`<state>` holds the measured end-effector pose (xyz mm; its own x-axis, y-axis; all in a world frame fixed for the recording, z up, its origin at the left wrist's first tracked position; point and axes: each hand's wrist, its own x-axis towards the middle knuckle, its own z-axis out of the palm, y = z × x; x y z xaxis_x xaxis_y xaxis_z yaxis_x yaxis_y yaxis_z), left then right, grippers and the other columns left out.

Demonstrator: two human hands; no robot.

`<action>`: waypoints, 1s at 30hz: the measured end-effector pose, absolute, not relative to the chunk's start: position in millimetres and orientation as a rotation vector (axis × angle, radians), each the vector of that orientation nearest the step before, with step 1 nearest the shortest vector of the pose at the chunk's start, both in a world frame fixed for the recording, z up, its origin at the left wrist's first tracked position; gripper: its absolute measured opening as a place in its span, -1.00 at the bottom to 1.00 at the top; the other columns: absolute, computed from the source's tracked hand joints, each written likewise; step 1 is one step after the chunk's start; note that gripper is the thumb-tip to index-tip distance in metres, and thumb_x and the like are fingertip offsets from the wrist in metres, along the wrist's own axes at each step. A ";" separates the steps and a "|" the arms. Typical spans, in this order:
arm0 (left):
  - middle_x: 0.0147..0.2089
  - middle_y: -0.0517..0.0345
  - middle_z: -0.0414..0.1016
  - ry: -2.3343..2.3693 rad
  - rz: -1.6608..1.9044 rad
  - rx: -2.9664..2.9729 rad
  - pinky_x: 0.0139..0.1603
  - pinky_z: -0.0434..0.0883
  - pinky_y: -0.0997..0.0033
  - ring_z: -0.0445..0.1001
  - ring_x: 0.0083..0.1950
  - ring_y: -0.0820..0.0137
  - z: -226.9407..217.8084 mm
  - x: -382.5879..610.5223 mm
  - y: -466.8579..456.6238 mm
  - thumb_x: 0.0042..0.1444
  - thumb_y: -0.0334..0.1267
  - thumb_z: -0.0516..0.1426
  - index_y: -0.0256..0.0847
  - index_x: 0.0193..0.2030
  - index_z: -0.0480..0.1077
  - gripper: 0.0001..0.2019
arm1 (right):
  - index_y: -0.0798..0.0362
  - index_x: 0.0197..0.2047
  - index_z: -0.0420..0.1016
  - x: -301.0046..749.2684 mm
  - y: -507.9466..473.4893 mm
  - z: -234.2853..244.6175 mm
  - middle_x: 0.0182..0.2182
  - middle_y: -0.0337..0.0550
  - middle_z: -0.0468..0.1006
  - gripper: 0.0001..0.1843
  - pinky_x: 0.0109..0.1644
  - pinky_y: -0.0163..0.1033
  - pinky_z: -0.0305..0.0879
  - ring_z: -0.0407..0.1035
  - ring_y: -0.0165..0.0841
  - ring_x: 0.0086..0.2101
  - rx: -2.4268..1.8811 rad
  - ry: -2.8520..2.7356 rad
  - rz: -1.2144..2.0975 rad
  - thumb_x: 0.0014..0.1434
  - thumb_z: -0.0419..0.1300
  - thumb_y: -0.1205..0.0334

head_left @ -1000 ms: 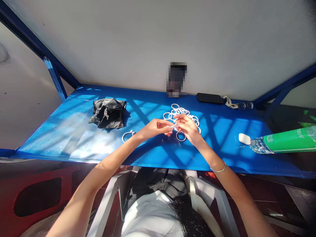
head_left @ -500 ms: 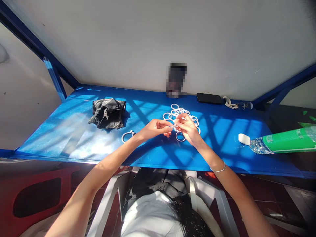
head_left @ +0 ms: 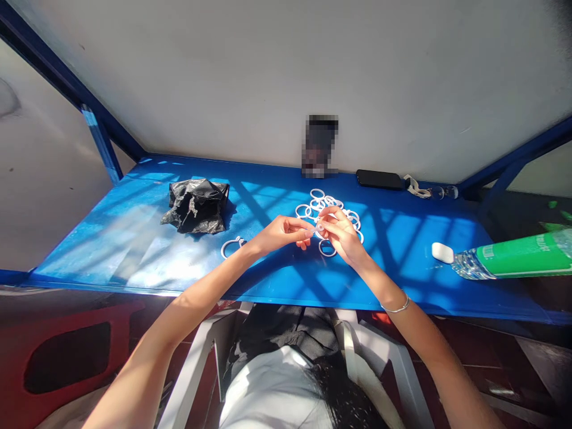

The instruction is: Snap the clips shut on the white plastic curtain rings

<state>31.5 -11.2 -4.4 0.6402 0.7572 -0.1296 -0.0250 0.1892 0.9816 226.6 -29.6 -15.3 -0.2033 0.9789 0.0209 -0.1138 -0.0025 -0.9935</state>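
Observation:
My left hand (head_left: 282, 232) and my right hand (head_left: 342, 233) meet over the middle of the blue table (head_left: 134, 238). Both pinch one small white plastic ring (head_left: 318, 228) between their fingertips. Just behind them lies a pile of several white rings (head_left: 322, 202) on the table. One more white ring (head_left: 328, 248) lies under my right hand. To the left, a separate ring with a clip (head_left: 232, 245) rests by my left forearm.
A crumpled black plastic bag (head_left: 195, 205) sits at the left. A black phone (head_left: 380, 178) and a small white-and-clear object (head_left: 426, 189) lie at the back right. A green-labelled water bottle (head_left: 509, 258) lies on its side at the right edge. A white chair (head_left: 366, 351) is below.
My hands have stayed in place; only the fingers have shifted slightly on the white ring.

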 end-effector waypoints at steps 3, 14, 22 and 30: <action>-0.34 0.09 0.54 0.677 0.571 1.334 -0.21 0.44 0.41 0.51 -0.32 0.41 -7.5 31.5 -9.9 -0.02 0.09 0.35 -0.33 -0.09 0.52 -0.48 | -0.06 -0.11 0.42 225.2 -30.9 -15.1 -0.48 -0.29 0.36 -0.72 -0.41 -0.24 0.24 0.25 -0.38 -0.48 -1.035 -1.366 1.335 0.18 0.24 -0.01; -0.11 -0.05 0.54 1.696 0.013 2.285 -0.19 0.33 0.37 0.51 -0.09 0.18 13.9 -29.3 4.9 0.15 0.12 0.22 -0.28 0.01 0.44 -0.51 | 0.03 -0.13 0.51 259.3 -16.4 -5.9 -0.35 -0.10 0.56 -0.72 -0.25 -0.19 0.32 0.41 -0.26 -0.35 -1.467 -1.688 0.423 0.30 0.05 0.09; -0.38 -0.04 0.49 1.845 -0.375 1.931 -0.42 0.22 0.42 0.45 -0.40 0.26 20.4 -71.5 14.0 -0.13 0.12 0.33 -0.27 -0.37 0.51 -0.57 | 0.06 -0.15 0.56 276.3 -11.1 -3.5 -0.38 -0.03 0.59 -0.73 -0.25 -0.19 0.27 0.44 -0.17 -0.31 -1.658 -1.945 0.192 0.27 0.03 0.24; -0.58 0.09 0.42 1.674 -0.310 1.811 -0.50 0.23 0.45 0.43 -0.55 0.32 22.2 -54.0 10.8 -0.09 -0.26 0.23 -0.26 -0.54 0.40 -0.86 | 0.07 -0.16 0.56 278.0 -11.2 -2.6 -0.31 0.02 0.63 -0.72 -0.26 -0.17 0.27 0.47 -0.12 -0.26 -1.730 -1.939 0.103 0.29 0.03 0.23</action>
<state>-54.0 10.8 22.2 0.1589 0.8038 -0.5732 0.9557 0.0205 0.2937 278.0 -11.2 -2.6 -0.0355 0.9417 0.3346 0.9009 0.1751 -0.3972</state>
